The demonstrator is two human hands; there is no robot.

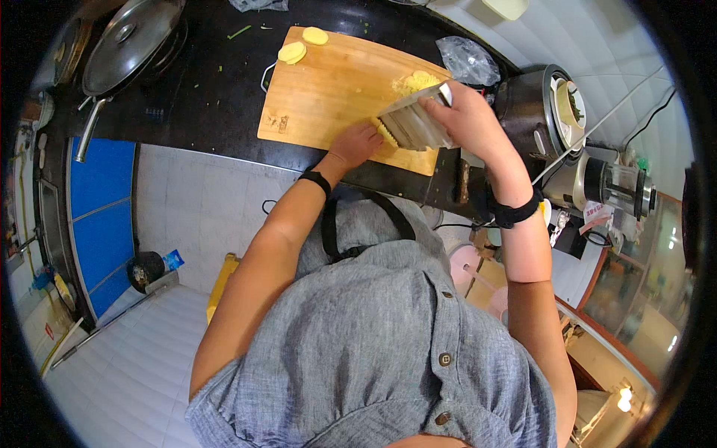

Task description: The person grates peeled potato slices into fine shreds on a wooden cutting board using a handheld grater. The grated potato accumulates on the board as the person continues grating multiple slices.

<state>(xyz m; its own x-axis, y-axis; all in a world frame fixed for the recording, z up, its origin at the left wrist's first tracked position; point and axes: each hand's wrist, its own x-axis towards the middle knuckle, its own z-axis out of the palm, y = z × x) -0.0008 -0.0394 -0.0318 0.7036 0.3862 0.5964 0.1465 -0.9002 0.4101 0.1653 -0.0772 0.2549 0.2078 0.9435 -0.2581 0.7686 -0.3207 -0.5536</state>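
Observation:
My right hand (pixel 468 120) grips a broad-bladed kitchen cleaver (pixel 414 120), its blade tilted over the right half of a wooden cutting board (pixel 336 89). Just left of the blade, the bent fingers of my left hand (pixel 355 147) press on pale yellow sliced pieces (pixel 385 134), which look like potato, near the board's front edge. Beyond the blade lies a heap of thin yellow shreds (pixel 420 81). At the far left corner rest one round slice (pixel 315 36) and a small overlapping stack of slices (pixel 292 53).
A lidded pan (pixel 129 47) stands at the left of the black countertop (pixel 224 101). A clear plastic bag (pixel 468 59) lies behind the board. To the right are a dark round cooker (pixel 526 112) and a blender (pixel 610 187). A brown handle (pixel 462 182) lies by the counter's front edge.

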